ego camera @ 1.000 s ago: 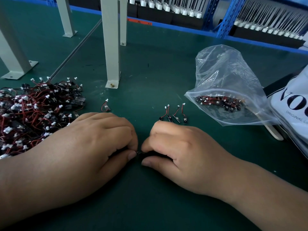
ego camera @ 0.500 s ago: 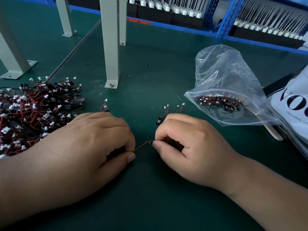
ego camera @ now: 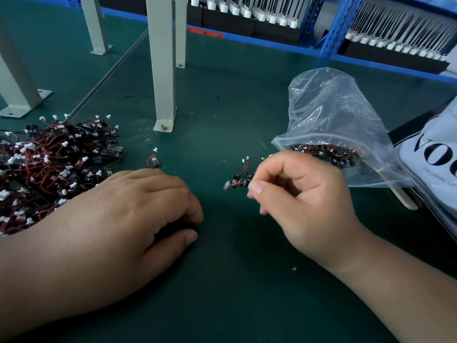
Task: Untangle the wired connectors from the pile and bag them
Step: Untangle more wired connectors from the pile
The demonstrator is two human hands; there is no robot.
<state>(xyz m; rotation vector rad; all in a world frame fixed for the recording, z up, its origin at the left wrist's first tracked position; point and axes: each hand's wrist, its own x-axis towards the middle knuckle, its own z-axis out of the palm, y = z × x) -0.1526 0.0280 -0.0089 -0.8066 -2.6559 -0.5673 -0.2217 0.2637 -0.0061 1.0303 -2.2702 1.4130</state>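
The right hand [ego camera: 301,201] has pulled one wired connector [ego camera: 235,183] away from the left hand [ego camera: 138,214] and pinches it, lifted. The left hand curls on the mat [ego camera: 222,280]; I cannot tell if it holds more. The bag [ego camera: 329,125] waits just behind the pinch.

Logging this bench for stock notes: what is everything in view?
Connector pile: one, red-black-white, far left.
Loose connector: one, red-black, right of pile.
Plastic bag: one, clear, right, connectors inside.
Sorted connectors: few, red-black, left of plastic bag.
White bag: one, black lettering, right edge.
Posts: several, grey, rear left.
Mat: one, green, underneath everything.
Left hand: one, on mat beside pile, fingers curled.
Right hand: one, pinching a held connector near bag.
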